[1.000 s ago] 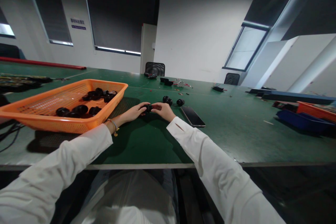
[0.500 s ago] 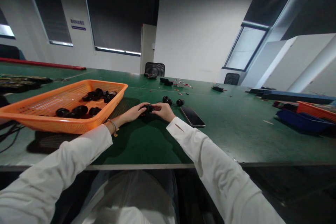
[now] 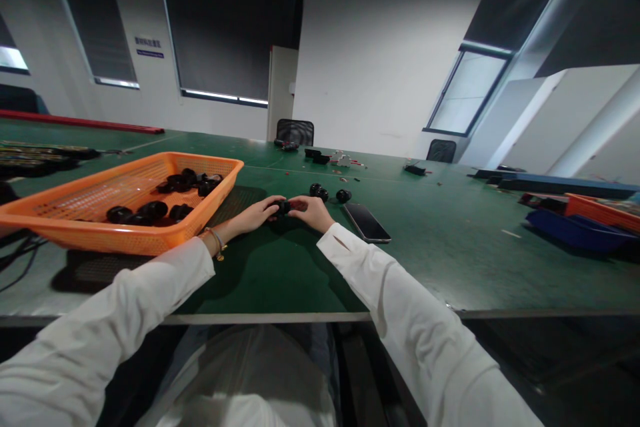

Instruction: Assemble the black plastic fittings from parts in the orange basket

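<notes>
Between my hands is a small black rounded part (image 3: 283, 207), held just above the green table (image 3: 280, 280); its exact kind is too small to make out. My left hand (image 3: 257, 214) is closed on its left side, a bracelet on the wrist. From the right, the fingers of my right hand (image 3: 313, 211) pinch the same part. Just beyond my right hand lie more black rounded parts (image 3: 319, 192), with another one (image 3: 343, 195) apart to the right. To the left, an orange basket (image 3: 227, 188) has several similar black parts (image 3: 151, 211) in it.
A phone (image 3: 367, 222) lies face up to the right of my right hand. Farther back are black pieces (image 3: 317, 156) and white-and-red bits (image 3: 345, 159). Blue (image 3: 575, 228) and orange trays (image 3: 607, 213) stand at the far right. Circuit-board-like strips (image 3: 40, 157) lie far left.
The black part has turned slightly between my fingers. Both hands stay in nearly the same place, and the things on the table have not moved.
</notes>
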Available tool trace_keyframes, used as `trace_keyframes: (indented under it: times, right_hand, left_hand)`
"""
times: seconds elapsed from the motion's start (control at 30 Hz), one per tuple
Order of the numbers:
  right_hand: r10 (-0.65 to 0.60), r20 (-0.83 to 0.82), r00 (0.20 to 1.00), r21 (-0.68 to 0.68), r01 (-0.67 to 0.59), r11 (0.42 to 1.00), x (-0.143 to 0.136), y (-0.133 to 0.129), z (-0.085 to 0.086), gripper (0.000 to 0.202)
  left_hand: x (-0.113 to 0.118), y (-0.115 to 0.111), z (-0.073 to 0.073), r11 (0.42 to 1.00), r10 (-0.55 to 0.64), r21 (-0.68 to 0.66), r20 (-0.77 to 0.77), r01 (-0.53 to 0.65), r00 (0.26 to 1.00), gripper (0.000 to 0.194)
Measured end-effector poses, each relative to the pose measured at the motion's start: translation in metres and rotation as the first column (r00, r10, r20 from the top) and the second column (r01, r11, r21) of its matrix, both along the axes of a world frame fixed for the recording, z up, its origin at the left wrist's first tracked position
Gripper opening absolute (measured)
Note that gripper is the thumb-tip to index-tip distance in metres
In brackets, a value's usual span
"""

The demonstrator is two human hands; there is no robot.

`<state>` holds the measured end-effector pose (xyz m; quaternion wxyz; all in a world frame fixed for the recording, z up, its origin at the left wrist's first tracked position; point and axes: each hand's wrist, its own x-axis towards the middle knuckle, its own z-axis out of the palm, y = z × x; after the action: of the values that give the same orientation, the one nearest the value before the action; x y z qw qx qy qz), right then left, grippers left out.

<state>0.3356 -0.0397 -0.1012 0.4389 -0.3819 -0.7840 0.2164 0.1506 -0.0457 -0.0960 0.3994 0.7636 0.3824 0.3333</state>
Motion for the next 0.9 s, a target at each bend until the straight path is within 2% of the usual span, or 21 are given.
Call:
trace_keyframes:
  times: [0.4, 0.9]
  right_hand:
    - [-0.003, 0.003, 1.000, -0.036, 0.003, 0.999, -0.0007, 0.0050, -0.0037, 0.030]
    - [-0.019, 0.053, 0.998, -0.005, 0.019, 1.000, -0.0003, 0.0043, -0.0039, 0.026]
  left_hand:
    - [-0.0001, 0.0003, 0.0001, 1.000, 0.001, 0.003, -0.021, -0.001, 1.000, 0.044]
    - [-0.0005, 0.0014, -0.0011, 1.000, 0.000, 0.007, -0.012, 0.000, 1.000, 0.046]
